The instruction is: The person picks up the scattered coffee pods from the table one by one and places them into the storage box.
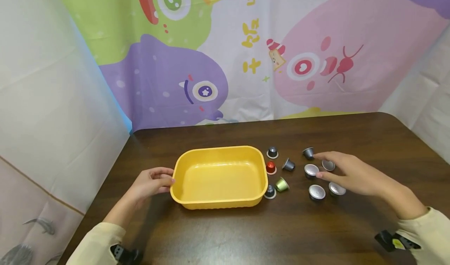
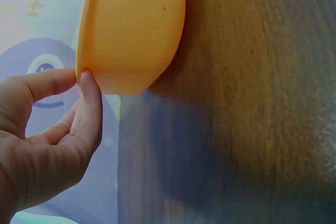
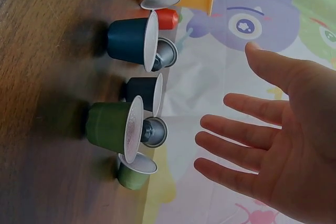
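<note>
Left hand [image 1: 149,183] pinching left rim of yellow tub [image 1: 218,176], mid-desk. Right hand [image 1: 346,173] open, fingers spread over coffee capsules [image 1: 311,170] right of tub. Risk: sweeping fingers could knock neighbouring capsules rolling.

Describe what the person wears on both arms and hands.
Both hands are bare: the left hand and the right hand show no gloves and no rings. Each arm wears a pale cream long sleeve ending near the wrist. A black wrist strap with a small yellow mark sits on the right cuff; a similar black one is on the left.

open right hand [image 3: 286,145], upturned capsules [image 3: 123,127] (foil-topped)
</note>
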{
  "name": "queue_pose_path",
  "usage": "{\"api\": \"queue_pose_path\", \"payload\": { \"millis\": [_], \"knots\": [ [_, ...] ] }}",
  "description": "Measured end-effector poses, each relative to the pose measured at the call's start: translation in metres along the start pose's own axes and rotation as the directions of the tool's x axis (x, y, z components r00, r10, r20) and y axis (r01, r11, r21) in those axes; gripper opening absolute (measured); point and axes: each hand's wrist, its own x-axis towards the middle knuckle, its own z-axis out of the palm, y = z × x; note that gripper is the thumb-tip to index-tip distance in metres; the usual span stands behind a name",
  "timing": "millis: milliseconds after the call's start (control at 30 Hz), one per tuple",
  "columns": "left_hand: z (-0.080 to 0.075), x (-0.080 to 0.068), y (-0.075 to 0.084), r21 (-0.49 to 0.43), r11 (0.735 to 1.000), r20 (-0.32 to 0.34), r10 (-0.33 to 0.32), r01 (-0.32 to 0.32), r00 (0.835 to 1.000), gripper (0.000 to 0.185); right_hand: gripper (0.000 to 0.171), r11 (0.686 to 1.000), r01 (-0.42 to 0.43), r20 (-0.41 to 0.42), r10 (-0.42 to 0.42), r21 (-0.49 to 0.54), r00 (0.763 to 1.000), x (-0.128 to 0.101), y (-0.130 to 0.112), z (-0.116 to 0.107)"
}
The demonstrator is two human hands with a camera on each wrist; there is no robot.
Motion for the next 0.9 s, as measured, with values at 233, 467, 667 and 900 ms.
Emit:
{"api": "queue_pose_path", "payload": {
  "millis": [233, 467, 667, 900],
  "knots": [
    [0.001, -0.006, -0.003, -0.003, 1.000, 0.000, -0.010, 0.010, 1.000, 0.046, 0.053, 1.000, -0.015, 0.011, 0.015, 0.010, 1.000, -0.001, -0.005, 0.001],
    [0.001, -0.012, -0.006, -0.029, 1.000, 0.008, -0.010, 0.010, 1.000, 0.047, 0.054, 1.000, -0.012, 0.015, 0.011, 0.009, 1.000, -0.003, -0.008, 0.001],
    [0.000, -0.014, -0.008, -0.041, 0.999, 0.017, -0.008, 0.008, 1.000, 0.047, 0.051, 1.000, 0.001, 0.006, -0.001, -0.019, 1.000, -0.003, -0.011, 0.003],
    [-0.001, -0.014, -0.010, -0.043, 0.999, 0.030, -0.019, 0.020, 0.999, 0.047, 0.050, 0.999, 0.011, 0.021, -0.010, -0.037, 1.000, -0.007, -0.008, 0.005]
  ]
}}
